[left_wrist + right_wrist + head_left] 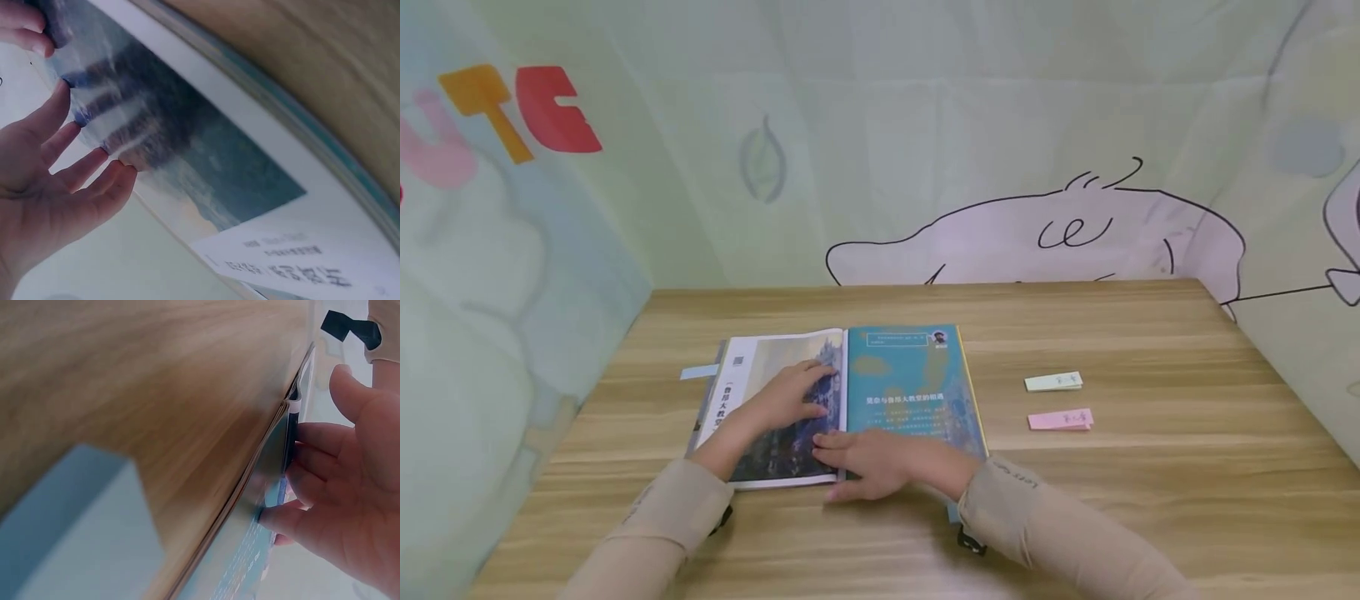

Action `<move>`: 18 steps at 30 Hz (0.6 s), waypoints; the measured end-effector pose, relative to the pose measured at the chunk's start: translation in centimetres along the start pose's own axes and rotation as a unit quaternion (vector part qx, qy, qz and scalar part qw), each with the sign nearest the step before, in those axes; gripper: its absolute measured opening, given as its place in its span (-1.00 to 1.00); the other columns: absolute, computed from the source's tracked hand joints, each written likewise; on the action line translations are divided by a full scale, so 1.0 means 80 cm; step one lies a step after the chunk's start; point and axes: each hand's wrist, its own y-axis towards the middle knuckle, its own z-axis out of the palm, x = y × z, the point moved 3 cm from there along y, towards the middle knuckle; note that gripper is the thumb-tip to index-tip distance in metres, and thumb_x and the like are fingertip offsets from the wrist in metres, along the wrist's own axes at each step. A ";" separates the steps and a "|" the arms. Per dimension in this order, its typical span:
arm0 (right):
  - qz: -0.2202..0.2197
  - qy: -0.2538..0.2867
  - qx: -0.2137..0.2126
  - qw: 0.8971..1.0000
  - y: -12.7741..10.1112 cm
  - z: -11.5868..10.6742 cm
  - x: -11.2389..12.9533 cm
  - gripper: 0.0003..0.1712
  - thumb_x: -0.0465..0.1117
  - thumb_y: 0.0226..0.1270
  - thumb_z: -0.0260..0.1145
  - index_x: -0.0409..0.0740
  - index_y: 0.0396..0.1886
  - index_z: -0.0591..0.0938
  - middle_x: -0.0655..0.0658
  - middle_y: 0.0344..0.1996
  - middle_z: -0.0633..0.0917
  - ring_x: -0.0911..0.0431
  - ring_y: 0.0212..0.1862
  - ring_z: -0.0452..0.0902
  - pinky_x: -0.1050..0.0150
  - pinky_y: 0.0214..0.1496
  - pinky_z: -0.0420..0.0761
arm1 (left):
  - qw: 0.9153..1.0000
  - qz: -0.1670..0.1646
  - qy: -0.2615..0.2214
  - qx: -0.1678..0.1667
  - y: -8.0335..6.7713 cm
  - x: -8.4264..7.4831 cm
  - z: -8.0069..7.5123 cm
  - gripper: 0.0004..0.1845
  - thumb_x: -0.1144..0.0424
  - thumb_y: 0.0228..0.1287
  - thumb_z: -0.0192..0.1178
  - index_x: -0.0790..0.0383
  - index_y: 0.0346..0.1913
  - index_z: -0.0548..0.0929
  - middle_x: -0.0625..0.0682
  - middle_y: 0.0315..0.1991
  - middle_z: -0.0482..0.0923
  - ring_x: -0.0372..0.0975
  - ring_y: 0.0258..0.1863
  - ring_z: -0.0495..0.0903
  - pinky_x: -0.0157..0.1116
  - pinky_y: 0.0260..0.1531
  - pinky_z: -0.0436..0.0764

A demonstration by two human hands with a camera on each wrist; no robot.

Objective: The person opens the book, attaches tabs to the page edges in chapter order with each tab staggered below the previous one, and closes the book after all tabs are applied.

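Note:
An open magazine (902,375) lies on the table, with a painting printed on its left page and a blue-green right page. My left hand (786,396) rests on the painting with fingers extended; its fingertips (128,167) touch the glossy page in the left wrist view. Near the lower end of the fold, my right hand (872,462) reaches across from the right page, thumb apart and fingertips over the left page's edge. From the right wrist view, my right hand (350,481) has straight fingers against the pages and grips nothing.
A pale green paper slip (1054,382) and a pink one (1060,419) lie on the wooden table (1150,500) right of the magazine. One light blue slip (700,372) sticks out at its left edge. A folded blue paper (94,525) stands near my right wrist.

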 end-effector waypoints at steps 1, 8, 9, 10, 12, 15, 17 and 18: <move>0.002 -0.001 0.000 1.000 0.000 -0.001 0.000 -0.27 0.15 0.42 -0.04 -0.18 0.42 0.16 -0.11 0.43 0.08 0.10 0.43 -0.06 0.23 0.39 0.08 | 1.000 -0.002 0.000 0.002 0.000 0.000 -0.001 -0.40 0.29 0.14 0.29 0.40 0.24 0.37 0.40 0.22 0.29 0.21 0.20 0.29 0.09 0.16 0.30; 0.012 0.000 0.002 1.000 0.000 0.000 0.002 -0.27 0.14 0.42 -0.01 -0.18 0.42 0.16 -0.11 0.43 0.08 0.09 0.43 -0.06 0.20 0.39 0.09 | 1.000 0.001 0.005 0.002 0.002 -0.003 -0.001 -0.40 0.30 0.14 0.29 0.41 0.23 0.35 0.39 0.19 0.33 0.20 0.17 0.32 0.09 0.15 0.32; 0.012 -0.003 0.001 1.000 0.000 0.001 0.002 -0.27 0.14 0.42 -0.01 -0.18 0.42 0.17 -0.11 0.43 0.09 0.09 0.43 -0.06 0.20 0.39 0.09 | 1.000 0.000 0.005 0.002 0.003 -0.004 -0.001 -0.40 0.30 0.14 0.29 0.42 0.23 0.35 0.39 0.19 0.32 0.21 0.17 0.32 0.09 0.15 0.31; 0.013 -0.004 0.000 1.000 0.000 0.001 0.002 -0.27 0.14 0.42 -0.01 -0.18 0.42 0.17 -0.11 0.43 0.09 0.09 0.43 -0.06 0.19 0.39 0.10 | 1.000 0.000 0.006 0.002 0.003 -0.005 0.000 -0.40 0.30 0.14 0.29 0.42 0.23 0.35 0.39 0.19 0.32 0.21 0.17 0.32 0.09 0.14 0.32; 0.013 0.002 -0.002 1.000 0.000 0.001 0.001 -0.27 0.14 0.42 -0.01 -0.19 0.41 0.17 -0.12 0.43 0.09 0.09 0.43 -0.06 0.20 0.39 0.08 | 1.000 -0.004 0.006 0.004 0.004 -0.005 0.000 -0.39 0.30 0.15 0.29 0.42 0.23 0.34 0.39 0.20 0.31 0.22 0.17 0.31 0.10 0.14 0.31; 0.006 0.017 -0.009 1.000 0.000 0.000 0.000 -0.29 0.11 0.43 0.00 -0.21 0.40 0.18 -0.13 0.42 0.10 0.09 0.43 -0.05 0.25 0.40 0.06 | 1.000 -0.025 -0.005 0.010 0.004 -0.005 -0.001 -0.39 0.31 0.14 0.30 0.38 0.24 0.34 0.38 0.21 0.29 0.23 0.16 0.30 0.11 0.12 0.33; -0.001 0.026 -0.016 1.000 -0.001 -0.002 -0.001 -0.30 0.09 0.43 0.01 -0.22 0.40 0.20 -0.14 0.42 0.12 0.08 0.42 -0.04 0.28 0.40 0.05 | 0.999 -0.039 -0.012 0.011 0.005 -0.005 -0.003 -0.40 0.31 0.13 0.31 0.35 0.23 0.36 0.36 0.20 0.29 0.22 0.14 0.31 0.11 0.09 0.35; -0.004 0.026 -0.020 0.999 -0.001 -0.002 -0.001 -0.31 0.08 0.43 0.02 -0.23 0.39 0.20 -0.15 0.41 0.13 0.08 0.42 -0.03 0.29 0.39 0.05 | 0.999 -0.045 -0.013 0.013 0.006 -0.005 -0.004 -0.41 0.31 0.12 0.32 0.33 0.22 0.37 0.35 0.18 0.29 0.21 0.11 0.33 0.11 0.07 0.37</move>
